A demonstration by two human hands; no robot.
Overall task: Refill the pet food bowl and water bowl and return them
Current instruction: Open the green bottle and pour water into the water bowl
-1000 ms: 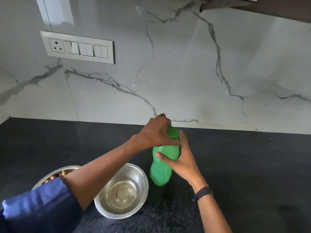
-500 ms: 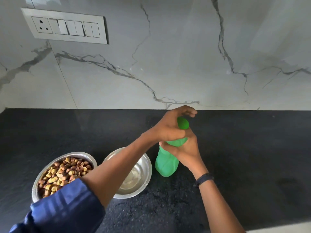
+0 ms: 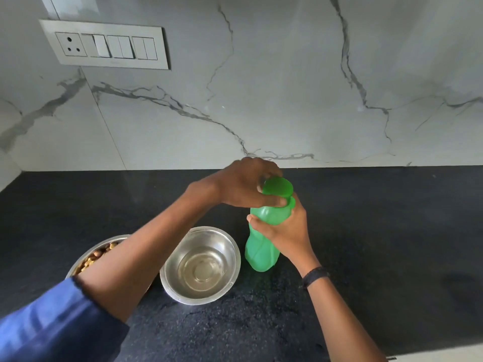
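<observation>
A green plastic bottle stands upright on the black counter. My right hand grips its upper body. My left hand curls round the green cap on top. Just left of the bottle sits a steel water bowl with some clear water in it. Further left a steel food bowl holds brown kibble, and my left forearm hides most of it.
A marble wall rises behind the counter, with a switch and socket panel at the upper left. The counter's front edge shows pale at the bottom right.
My right hand went from touching the bottle with loose fingers to gripping it. My left hand has turned on the cap, which now shows more. The view shifted.
</observation>
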